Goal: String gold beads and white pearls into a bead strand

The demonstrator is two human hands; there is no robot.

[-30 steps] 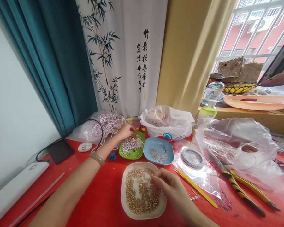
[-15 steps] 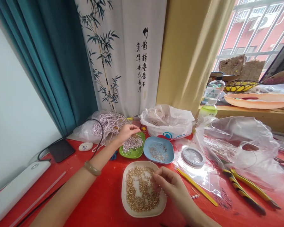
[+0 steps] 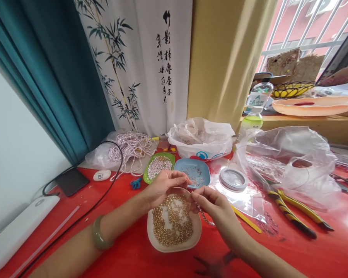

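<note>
Your left hand [image 3: 162, 185] and right hand [image 3: 213, 202] meet above the white square dish of gold beads [image 3: 174, 222] on the red table [image 3: 127, 247]. Your left fingertips pinch together, though what they grip is too small to tell. Your right fingers pinch a short beaded strand [image 3: 205, 219] that dangles over the dish's right rim. The green dish of pale pearls [image 3: 158, 166] and the blue dish [image 3: 193, 173] sit just behind.

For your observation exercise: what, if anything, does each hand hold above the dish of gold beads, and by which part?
The right hand pinches a beaded strand by its upper end. The left hand has fingertips pinched; what they hold cannot be told.
</note>
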